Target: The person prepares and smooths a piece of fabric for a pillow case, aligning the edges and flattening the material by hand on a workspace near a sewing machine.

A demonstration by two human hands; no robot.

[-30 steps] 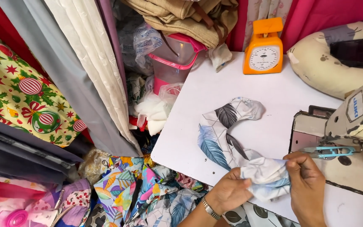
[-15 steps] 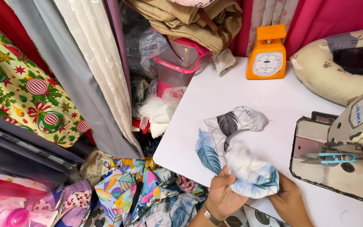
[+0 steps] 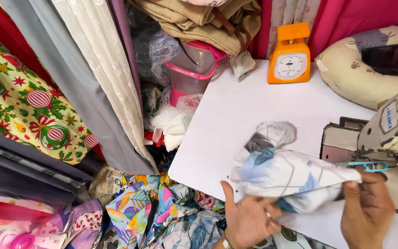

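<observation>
Both hands pinched the printed fabric piece (image 3: 291, 177) just above the bench (image 3: 236, 120): left hand (image 3: 249, 219) w/ grip under its edge, right hand (image 3: 367, 210) at the corner; best kept taut & even.

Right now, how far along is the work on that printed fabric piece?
Done: nothing finished shows that I can tell; no seam is visible. In hand: the left hand and right hand hold the white-and-blue printed fabric piece stretched between them above the white table. Left: the piece is not under the sewing machine, and the blue snips lie untouched on it.
</observation>
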